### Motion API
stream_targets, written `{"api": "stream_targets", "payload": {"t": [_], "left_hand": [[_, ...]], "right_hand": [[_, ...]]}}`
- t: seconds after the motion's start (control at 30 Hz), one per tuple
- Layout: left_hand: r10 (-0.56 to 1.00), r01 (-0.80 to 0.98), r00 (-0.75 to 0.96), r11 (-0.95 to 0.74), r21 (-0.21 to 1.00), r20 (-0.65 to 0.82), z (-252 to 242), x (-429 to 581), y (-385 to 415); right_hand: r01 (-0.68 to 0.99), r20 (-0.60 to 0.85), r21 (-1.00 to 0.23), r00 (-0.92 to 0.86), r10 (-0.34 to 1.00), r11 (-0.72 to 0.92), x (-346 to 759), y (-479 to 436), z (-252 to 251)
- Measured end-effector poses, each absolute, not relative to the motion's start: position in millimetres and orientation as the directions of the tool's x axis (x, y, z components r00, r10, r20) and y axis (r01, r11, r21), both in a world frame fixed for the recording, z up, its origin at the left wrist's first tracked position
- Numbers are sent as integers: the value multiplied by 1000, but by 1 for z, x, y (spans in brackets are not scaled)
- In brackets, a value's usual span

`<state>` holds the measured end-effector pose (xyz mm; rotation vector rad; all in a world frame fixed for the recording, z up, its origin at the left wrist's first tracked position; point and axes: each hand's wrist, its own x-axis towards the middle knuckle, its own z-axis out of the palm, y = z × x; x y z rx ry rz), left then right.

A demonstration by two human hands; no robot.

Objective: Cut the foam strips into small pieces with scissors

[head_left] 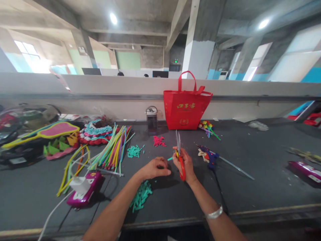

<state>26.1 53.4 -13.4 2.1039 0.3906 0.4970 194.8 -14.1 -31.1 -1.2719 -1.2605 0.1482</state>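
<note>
My right hand [187, 163] is wrapped around a pair of scissors [182, 169] with red handles, its blades pointing up and away from me. A short teal piece [170, 158] sticks out at the fingertips of that hand. To its left, my left hand [155, 168] hovers over the table with bent fingers and the thumb apart from them; nothing shows in it. Beneath my left wrist lies a pile of teal cut pieces [141, 196]. Farther back are a smaller heap of teal pieces [134, 151] and a heap of red pieces [159, 141].
A bundle of coloured fuzzy stems [116, 147] lies on the left, behind a purple power strip [85, 190] with a white plug. A red bag [187, 110] stands at the back beside a lidded container [151, 122]. On the right is a blue glue gun [212, 159] with its cord.
</note>
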Motion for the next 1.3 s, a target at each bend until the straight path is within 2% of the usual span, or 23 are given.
{"api": "stream_targets", "payload": {"t": [0.2,0.37,0.5,0.63,0.83,0.9,1.03,1.3], "left_hand": [[567,194,768,-648,736,297,-15,24,53],[631,178,670,-648,741,391,-14,27,51],[641,183,674,-626,758,367,-14,31,50],[718,195,634,-508,839,287,-19,33,52],[797,1,591,-156,988,125,-15,32,53],[801,-11,597,-50,999,47,-9,29,53],[754,48,652,63,997,-78,-2,21,53],[718,-108,685,270,957,-125,-17,17,57]], "right_hand": [[546,619,-750,382,686,373,193,-11,-34],[568,652,-715,330,683,408,193,-10,-38],[532,643,-722,277,714,443,192,-7,-46],[488,615,-751,273,740,444,188,-5,-49],[351,564,-809,237,791,471,182,-5,-42],[294,534,-831,185,825,472,181,-5,-39],[292,504,-847,175,846,444,178,-5,-34],[299,483,-861,227,846,411,173,3,-32]]}}
